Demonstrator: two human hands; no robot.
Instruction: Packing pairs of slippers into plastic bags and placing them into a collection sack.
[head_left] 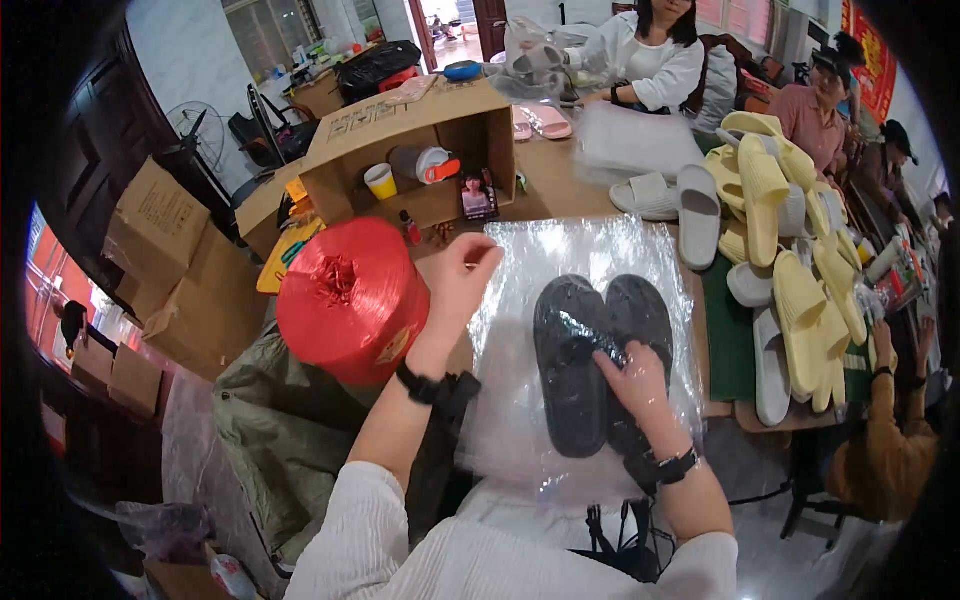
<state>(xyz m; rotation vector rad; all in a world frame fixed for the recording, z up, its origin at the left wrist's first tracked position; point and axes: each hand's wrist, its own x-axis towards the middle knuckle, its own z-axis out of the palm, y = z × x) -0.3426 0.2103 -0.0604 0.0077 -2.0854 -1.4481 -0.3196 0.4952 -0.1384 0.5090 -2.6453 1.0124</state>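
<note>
The pair of dark slippers [598, 350] lies inside a clear plastic bag [560, 290] on the worktop [560, 190], directly under the right hand [635, 380]. Their long axis runs away from the person, toes at the far end, heels toward the body. The right hand rests flat on the slippers through the film, fingers spread and only loosely curled, pressing rather than gripping. The left hand [458, 275] is further out, at the bag's far left corner, fingers bent around the plastic edge; whether it pinches the film or only touches it is hard to make out. So the right hand is nearer the slippers. To the left of the left hand stands a red spool of twine [350, 300]. Beyond the right hand, yellow and white slippers [790, 260] are piled. The bag's near edge blurs into the person's lap.
</note>
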